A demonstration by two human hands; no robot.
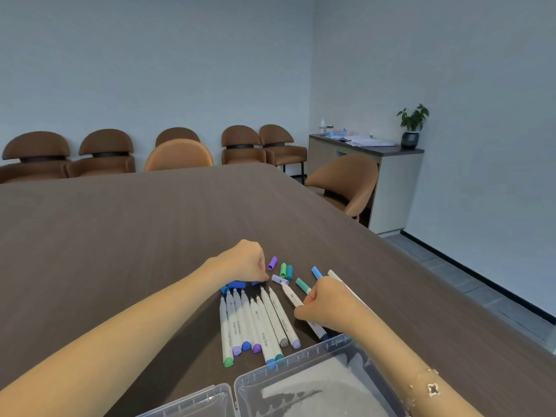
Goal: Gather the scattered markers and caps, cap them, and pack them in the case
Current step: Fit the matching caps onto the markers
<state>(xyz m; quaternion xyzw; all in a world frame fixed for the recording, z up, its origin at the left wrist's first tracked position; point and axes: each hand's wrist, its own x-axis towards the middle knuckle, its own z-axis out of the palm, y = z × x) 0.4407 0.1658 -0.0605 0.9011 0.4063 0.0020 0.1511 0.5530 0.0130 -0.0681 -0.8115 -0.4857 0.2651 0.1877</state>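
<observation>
Nearest me I see the clear plastic case (301,386), open, both halves cut off by the bottom edge of the view; its inside is hazy and I cannot make out any contents. My right forearm crosses its far right corner, with a bracelet (431,388) on the wrist — only partly readable.

Just beyond the case, between my two hands, lies a row of white markers (258,323) side by side on the bench (120,236), coloured ends toward me, uncapped tips pointing away. A couple of their near ends touch or overlap the case rim.

My right hand (326,305) is curled tight around several markers; one white marker (293,297) sticks out to its left, and a green-capped marker (302,285), a blue-capped marker (316,272) and a white one poke out past the knuckles. How many it holds I cannot tell, the fist hides them.

My left hand (245,261) is closed with fingertips down on blue caps (236,285) at the far end of the marker row; its fingers cover most of them, so I can't count them.

To the right of the left hand, loose caps lie on the bench: a lilac cap (279,279), a purple cap (272,263), and a green cap (283,269) touching a teal cap (289,272).

Farther off — brown chairs (105,152) along the wall, a cabinet (391,176) with blurred papers and a potted plant (412,127).
</observation>
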